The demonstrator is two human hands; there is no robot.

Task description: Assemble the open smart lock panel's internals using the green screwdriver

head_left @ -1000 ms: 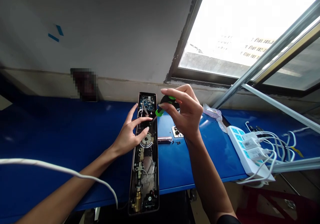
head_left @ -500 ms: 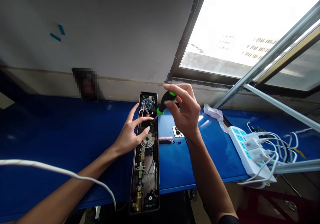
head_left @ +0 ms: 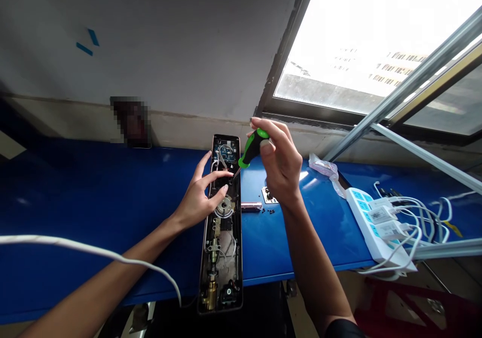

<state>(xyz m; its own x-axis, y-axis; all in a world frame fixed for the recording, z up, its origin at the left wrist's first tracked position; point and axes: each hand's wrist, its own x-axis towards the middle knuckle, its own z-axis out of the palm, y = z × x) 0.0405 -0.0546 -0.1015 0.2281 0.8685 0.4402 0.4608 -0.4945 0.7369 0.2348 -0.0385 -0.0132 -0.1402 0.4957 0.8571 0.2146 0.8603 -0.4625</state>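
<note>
A long, narrow black device housing (head_left: 222,294) lies with its inside exposed, hanging over the table's front edge. It holds a blue circuit board (head_left: 226,152), a round metal part (head_left: 225,206), wires and brass fittings (head_left: 211,293). My right hand (head_left: 280,162) holds a green and black screwdriver (head_left: 251,148) by its handle, fingertips near the top. The tilted shaft points down into the housing below the board. Across the housing's left side rests my left hand (head_left: 201,197), fingers spread, its index fingertip close to the screwdriver's tip. What the tip touches is too small to tell.
On the blue table (head_left: 158,187), right of the housing, are a reddish cylinder (head_left: 251,207), small screws (head_left: 268,211) and a small plate (head_left: 268,195). Further right sits a white power strip (head_left: 371,227) with plugged-in cables. A white cable (head_left: 94,251) crosses above my left forearm.
The screwdriver handle has shifted within my right hand's fingers, and my thumb has moved off its side. My left hand keeps its place on the housing. The view has shifted slightly.
</note>
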